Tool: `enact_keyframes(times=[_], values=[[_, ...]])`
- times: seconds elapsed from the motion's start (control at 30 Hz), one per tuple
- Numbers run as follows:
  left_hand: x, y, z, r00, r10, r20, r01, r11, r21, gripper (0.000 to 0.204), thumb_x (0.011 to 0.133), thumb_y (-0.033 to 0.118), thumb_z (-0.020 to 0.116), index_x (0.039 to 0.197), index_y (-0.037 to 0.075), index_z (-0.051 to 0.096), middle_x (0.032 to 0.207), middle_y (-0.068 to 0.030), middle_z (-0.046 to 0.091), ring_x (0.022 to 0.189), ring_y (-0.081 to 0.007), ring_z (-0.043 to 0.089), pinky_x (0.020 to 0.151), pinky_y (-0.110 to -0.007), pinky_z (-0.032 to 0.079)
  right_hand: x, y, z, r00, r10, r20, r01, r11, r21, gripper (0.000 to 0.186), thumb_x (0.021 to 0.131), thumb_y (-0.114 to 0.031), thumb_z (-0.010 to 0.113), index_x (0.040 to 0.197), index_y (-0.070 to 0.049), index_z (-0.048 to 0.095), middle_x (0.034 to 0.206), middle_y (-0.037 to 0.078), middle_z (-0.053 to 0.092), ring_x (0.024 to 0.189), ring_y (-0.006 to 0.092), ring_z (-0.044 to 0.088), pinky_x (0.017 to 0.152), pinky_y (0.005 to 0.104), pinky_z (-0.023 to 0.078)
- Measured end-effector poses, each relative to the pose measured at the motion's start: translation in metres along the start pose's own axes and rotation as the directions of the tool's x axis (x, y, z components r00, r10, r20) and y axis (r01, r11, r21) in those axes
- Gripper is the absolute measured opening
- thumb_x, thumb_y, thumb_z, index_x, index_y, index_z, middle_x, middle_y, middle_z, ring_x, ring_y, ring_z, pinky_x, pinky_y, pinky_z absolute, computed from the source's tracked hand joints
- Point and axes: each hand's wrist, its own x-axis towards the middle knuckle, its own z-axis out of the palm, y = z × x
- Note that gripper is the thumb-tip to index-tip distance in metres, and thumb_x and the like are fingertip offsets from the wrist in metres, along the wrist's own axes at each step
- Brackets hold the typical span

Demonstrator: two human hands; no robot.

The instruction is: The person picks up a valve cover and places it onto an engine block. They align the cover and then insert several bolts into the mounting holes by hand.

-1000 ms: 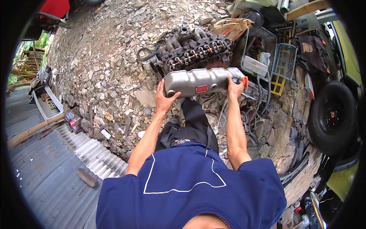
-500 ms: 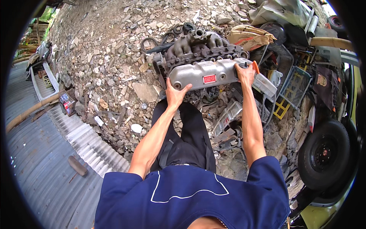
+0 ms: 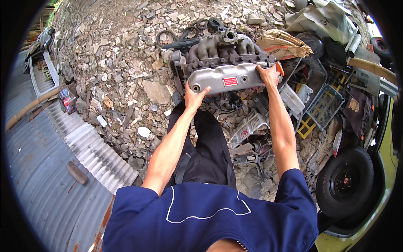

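I grip a silver metal valve cover (image 3: pixel 222 79) with a red label at both ends. My left hand (image 3: pixel 194 96) is closed on its left end, thumb pointing inward along the lower edge. My right hand (image 3: pixel 268 76) is closed on the right end, beside an orange piece (image 3: pixel 279 68) and a dark cap. The cover is over the near side of a grimy engine head (image 3: pixel 222 49) with curved manifold pipes, which it partly hides; I cannot tell whether it rests on it. A dark hose (image 3: pixel 167 38) lies behind the engine.
Rubble ground (image 3: pixel 113 50) surrounds the engine. Corrugated sheets (image 3: pixel 46 168) and a bamboo pole (image 3: pixel 25 114) lie at left. At right are a brown paper sack (image 3: pixel 281 44), plastic sheeting (image 3: pixel 319 21), grey and yellow crates (image 3: pixel 325 105) and a tyre (image 3: pixel 357 178) by a yellow-green panel (image 3: pixel 378 210).
My hands have carried the cover forward and slightly right onto the engine's near side, covering the top parts that showed a second ago. Both keep their grip.
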Motion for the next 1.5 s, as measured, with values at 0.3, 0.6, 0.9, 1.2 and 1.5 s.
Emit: enact_keyframes(times=[0.3, 0.6, 0.9, 1.2, 1.5], values=[[0.012, -0.006, 0.006, 0.997, -0.011, -0.079, 0.012, 1.0, 0.013, 0.093, 0.066, 0.04, 0.087, 0.136, 0.0, 0.041, 0.123, -0.0172, 0.059, 0.113, -0.0261, 0.058, 0.097, -0.037, 0.045, 0.014, 0.002, 0.022, 1.0, -0.001, -0.031, 0.001, 1.0, 0.014, 0.1, 0.065, -0.059, 0.073, 0.139, -0.001, 0.038, 0.126, 0.029, 0.054, 0.115, 0.0407, 0.056, 0.096, 0.0453, 0.048], [0.016, -0.014, 0.015, 0.995, -0.041, -0.085, 0.041, 0.999, -0.009, 0.101, 0.066, 0.045, 0.086, 0.139, -0.004, 0.036, 0.127, -0.0192, 0.056, 0.117, -0.0276, 0.055, 0.101, -0.038, 0.042, 0.02, -0.004, 0.029, 0.999, 0.031, -0.026, -0.032, 0.998, -0.047, 0.099, 0.065, -0.058, 0.072, 0.138, 0.0, 0.038, 0.13, 0.03, 0.049, 0.117, 0.0421, 0.055, 0.098, 0.0468, 0.046], [0.009, 0.014, 0.014, 0.988, -0.079, -0.131, 0.104, 0.975, 0.196, 0.101, 0.069, 0.042, 0.083, 0.141, -0.004, 0.031, 0.14, -0.0261, 0.042, 0.13, -0.0342, 0.043, 0.109, -0.04, 0.034, 0.003, 0.014, 0.03, 0.994, -0.07, -0.081, 0.074, 0.996, 0.042, 0.087, 0.079, -0.071, 0.058, 0.136, -0.007, 0.041, 0.134, 0.026, 0.045, 0.114, 0.0455, 0.055, 0.094, 0.0519, 0.046], [0.029, 0.094, 0.096, 0.711, 0.613, 0.344, -0.682, 0.484, 0.549, 0.086, 0.078, 0.063, 0.064, 0.137, 0.004, 0.045, 0.146, -0.0164, 0.04, 0.14, -0.0309, 0.03, 0.115, -0.047, 0.021, 0.076, 0.093, 0.061, 0.88, 0.137, -0.454, 0.185, 0.782, 0.595, 0.08, 0.082, -0.065, 0.061, 0.117, 0.006, 0.055, 0.111, 0.027, 0.058, 0.107, 0.0382, 0.055, 0.093, 0.0445, 0.043], [0.05, 0.107, 0.174, 0.716, 0.487, 0.5, -0.686, 0.36, 0.632, 0.089, 0.076, 0.066, 0.065, 0.139, 0.008, 0.043, 0.138, -0.0126, 0.049, 0.132, -0.0275, 0.041, 0.109, -0.045, 0.029, 0.087, 0.101, 0.067, 0.895, -0.165, -0.415, 0.37, 0.794, 0.482, 0.073, 0.074, -0.062, 0.071, 0.114, -0.002, 0.06, 0.106, 0.019, 0.061, 0.101, 0.0358, 0.06, 0.087, 0.043, 0.047]])
